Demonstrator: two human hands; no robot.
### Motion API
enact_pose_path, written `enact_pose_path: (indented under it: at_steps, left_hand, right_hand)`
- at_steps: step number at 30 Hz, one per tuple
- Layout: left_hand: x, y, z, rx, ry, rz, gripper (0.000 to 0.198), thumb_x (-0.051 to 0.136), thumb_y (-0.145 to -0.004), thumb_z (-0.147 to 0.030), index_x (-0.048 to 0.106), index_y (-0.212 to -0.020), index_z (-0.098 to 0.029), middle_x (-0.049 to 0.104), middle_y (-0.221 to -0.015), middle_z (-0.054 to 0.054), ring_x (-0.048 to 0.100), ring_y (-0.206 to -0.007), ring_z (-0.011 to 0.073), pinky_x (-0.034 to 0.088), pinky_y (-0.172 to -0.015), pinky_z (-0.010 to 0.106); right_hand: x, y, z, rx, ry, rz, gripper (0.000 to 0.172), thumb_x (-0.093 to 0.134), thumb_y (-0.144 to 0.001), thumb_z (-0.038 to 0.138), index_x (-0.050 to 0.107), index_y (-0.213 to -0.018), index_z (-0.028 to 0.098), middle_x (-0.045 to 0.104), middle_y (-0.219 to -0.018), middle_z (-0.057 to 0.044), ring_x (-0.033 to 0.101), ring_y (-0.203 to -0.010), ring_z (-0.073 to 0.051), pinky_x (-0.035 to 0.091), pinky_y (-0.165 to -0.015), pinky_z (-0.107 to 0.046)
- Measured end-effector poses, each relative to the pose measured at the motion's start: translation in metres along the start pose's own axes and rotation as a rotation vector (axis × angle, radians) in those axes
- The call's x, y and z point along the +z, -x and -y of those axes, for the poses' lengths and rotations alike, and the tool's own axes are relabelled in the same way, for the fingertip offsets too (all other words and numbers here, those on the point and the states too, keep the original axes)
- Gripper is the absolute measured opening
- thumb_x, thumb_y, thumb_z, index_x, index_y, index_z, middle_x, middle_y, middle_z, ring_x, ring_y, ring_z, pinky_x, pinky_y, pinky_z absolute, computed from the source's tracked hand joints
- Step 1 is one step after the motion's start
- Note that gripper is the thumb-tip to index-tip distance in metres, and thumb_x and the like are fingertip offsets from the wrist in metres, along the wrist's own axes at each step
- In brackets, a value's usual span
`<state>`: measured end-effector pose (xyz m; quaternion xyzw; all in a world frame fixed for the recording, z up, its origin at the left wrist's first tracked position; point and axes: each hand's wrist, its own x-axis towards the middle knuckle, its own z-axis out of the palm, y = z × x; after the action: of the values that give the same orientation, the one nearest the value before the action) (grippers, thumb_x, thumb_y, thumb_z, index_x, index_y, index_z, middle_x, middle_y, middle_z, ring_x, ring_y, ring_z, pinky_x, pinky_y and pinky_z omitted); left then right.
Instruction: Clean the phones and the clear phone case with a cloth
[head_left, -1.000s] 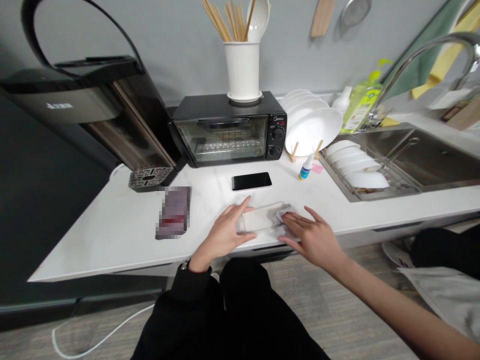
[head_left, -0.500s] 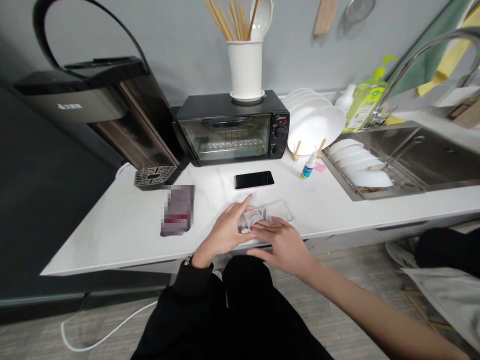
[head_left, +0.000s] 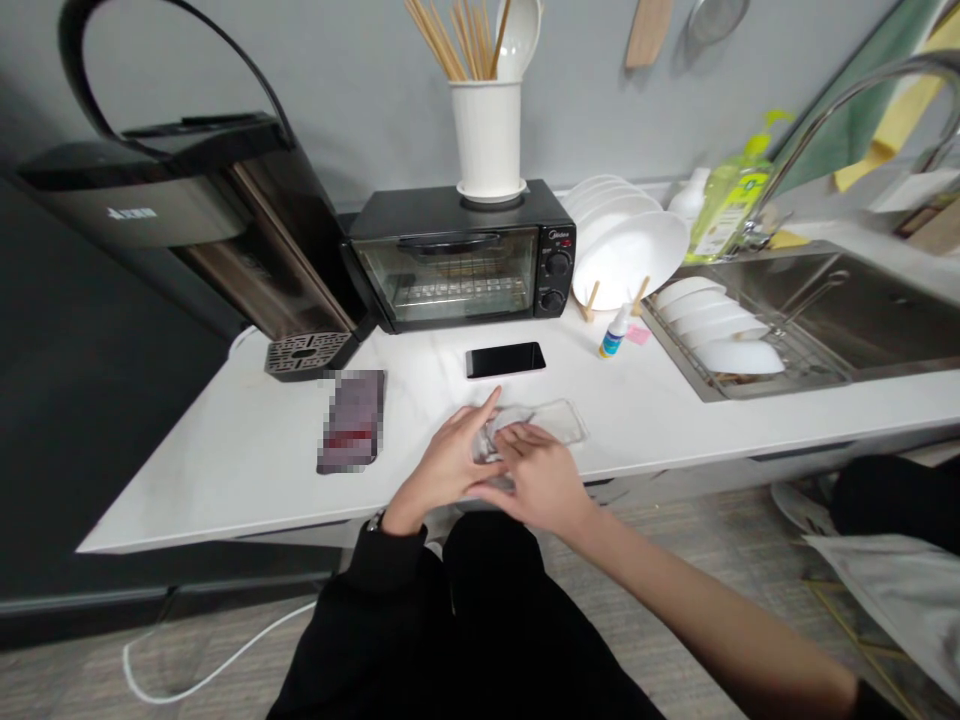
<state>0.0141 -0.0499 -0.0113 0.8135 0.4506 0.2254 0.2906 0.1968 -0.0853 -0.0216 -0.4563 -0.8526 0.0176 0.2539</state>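
Note:
A clear phone case [head_left: 559, 422] lies flat near the front edge of the white counter [head_left: 225, 470]. My left hand [head_left: 448, 467] grips the case's left end, thumb stretched along its far side. My right hand [head_left: 538, 482] lies over the left half of the case, fingertips pressing a small crumpled whitish cloth [head_left: 496, 440] against it. The two hands touch each other. Most of the cloth is hidden under my fingers. A black phone [head_left: 505, 360] lies screen-up just behind the case.
A dark blurred flat object [head_left: 351, 420] lies to the left. Behind stand a black toaster oven [head_left: 457, 260] with a white utensil holder [head_left: 487, 140] on top, a tall black machine [head_left: 225, 220], upright white plates [head_left: 634, 255], a small bottle [head_left: 615, 332] and a sink [head_left: 862, 310] holding a rack of dishes.
My right hand slid left along the case with the cloth, from its right end to beside my left hand. My left hand stayed on the case's left end.

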Motion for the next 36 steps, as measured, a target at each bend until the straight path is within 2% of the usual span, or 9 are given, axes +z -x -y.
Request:
enact_pose_path:
  at_steps: [5,8,14,17,20,23,25,32,36]
  left_hand:
    - [-0.003,0.003,0.002,0.024,-0.017,0.007,0.105,0.079,-0.084,-0.029,0.016,-0.168,-0.030,0.060,-0.139,0.010,0.056,-0.126,0.0294,0.045,-0.109,0.044]
    - [-0.003,0.004,-0.001,0.069,-0.014,0.014,0.106,0.082,-0.084,-0.035,0.016,-0.167,-0.034,0.060,-0.144,0.007,0.052,-0.130,0.0298,0.041,-0.114,0.046]
    - [0.000,0.002,-0.006,0.057,-0.035,0.023,0.110,0.083,-0.083,-0.028,0.012,-0.167,-0.037,0.060,-0.149,0.002,0.051,-0.130,0.0291,0.036,-0.116,0.046]
    - [0.001,0.000,-0.006,0.071,-0.037,0.024,0.111,0.083,-0.084,-0.032,0.009,-0.168,-0.036,0.061,-0.149,0.002,0.050,-0.130,0.0290,0.035,-0.117,0.046]
    - [0.000,0.001,-0.004,0.059,-0.022,0.023,0.107,0.080,-0.085,-0.031,0.012,-0.168,-0.032,0.061,-0.146,0.006,0.052,-0.130,0.0293,0.038,-0.115,0.046]
    - [-0.003,0.003,-0.004,0.015,-0.024,0.023,0.103,0.076,-0.083,-0.022,0.017,-0.168,-0.027,0.060,-0.139,0.010,0.055,-0.125,0.0288,0.044,-0.110,0.043]
    - [-0.004,0.004,-0.005,0.019,-0.046,0.021,0.102,0.074,-0.083,-0.020,0.018,-0.168,-0.027,0.058,-0.139,0.011,0.054,-0.126,0.0290,0.046,-0.108,0.043]
    - [-0.005,0.003,-0.010,0.061,-0.063,0.035,0.107,0.080,-0.084,-0.028,0.014,-0.168,-0.034,0.059,-0.147,0.005,0.050,-0.133,0.0297,0.037,-0.117,0.047]
    - [-0.003,-0.001,-0.009,0.077,-0.062,0.036,0.109,0.081,-0.084,-0.028,0.012,-0.168,-0.035,0.060,-0.149,0.004,0.053,-0.129,0.0294,0.036,-0.117,0.048]
  right_hand:
    - [-0.011,0.006,0.002,-0.086,-0.199,0.090,0.056,0.053,-0.098,0.068,0.071,-0.106,0.016,0.078,-0.107,-0.012,0.074,-0.105,-0.025,0.053,-0.103,-0.040]
    - [-0.035,0.030,-0.032,-0.115,-0.178,0.133,0.045,0.054,-0.102,0.059,0.069,-0.120,0.021,0.076,-0.124,-0.008,0.072,-0.117,-0.023,0.047,-0.113,-0.042]
    - [-0.061,0.056,-0.092,-0.080,0.028,0.088,0.034,0.050,-0.108,0.044,0.066,-0.127,0.022,0.076,-0.125,-0.007,0.072,-0.118,-0.022,0.022,-0.129,-0.053]
    - [-0.043,0.043,-0.074,-0.019,0.072,0.029,0.052,0.051,-0.104,0.055,0.065,-0.128,0.012,0.074,-0.124,-0.017,0.070,-0.119,-0.029,0.031,-0.125,-0.056]
    - [-0.011,0.020,-0.031,0.016,0.029,-0.045,0.074,0.056,-0.094,0.072,0.067,-0.121,0.004,0.074,-0.116,-0.025,0.070,-0.116,-0.036,0.043,-0.117,-0.056]
    - [0.010,0.006,0.005,-0.043,-0.142,-0.055,0.071,0.059,-0.090,0.075,0.069,-0.114,0.009,0.075,-0.116,-0.022,0.070,-0.118,-0.035,0.047,-0.115,-0.052]
    - [0.009,0.008,0.009,-0.075,-0.217,-0.043,0.067,0.059,-0.092,0.073,0.070,-0.116,0.011,0.076,-0.120,-0.020,0.069,-0.121,-0.033,0.046,-0.116,-0.050]
    - [-0.051,0.048,-0.083,-0.171,-0.093,0.114,0.037,0.055,-0.105,0.045,0.067,-0.129,0.020,0.075,-0.129,-0.011,0.069,-0.125,-0.026,0.034,-0.125,-0.054]
    - [-0.055,0.046,-0.098,-0.151,0.032,0.107,0.047,0.052,-0.105,0.050,0.062,-0.133,0.014,0.072,-0.132,-0.016,0.069,-0.123,-0.029,0.034,-0.123,-0.059]
